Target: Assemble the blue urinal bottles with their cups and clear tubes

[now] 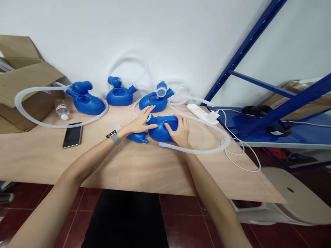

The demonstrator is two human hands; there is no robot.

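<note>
A blue urinal bottle (161, 132) with a moulded handle lies on the wooden table in front of me. My right hand (182, 131) is closed round its handle end, the thumb at the handle opening. At the other end, my left hand (141, 121) reaches over beside the bottle's neck with fingers stretched out and thumb against the blue plastic. Under my left wrist sits a small blue spout piece (138, 137), partly covered. A clear hose (199, 151) curves round the bottle's right side, its loose end just in front of the bottle.
Behind stand more urinal bottles with hoses: a left one (89, 104), a middle one (119, 97) and a right one (153, 102). A phone (72, 136), a plastic bottle (62, 109) and a cardboard box (31, 86) are left; a power strip (201, 113) and blue shelving (271, 108) right.
</note>
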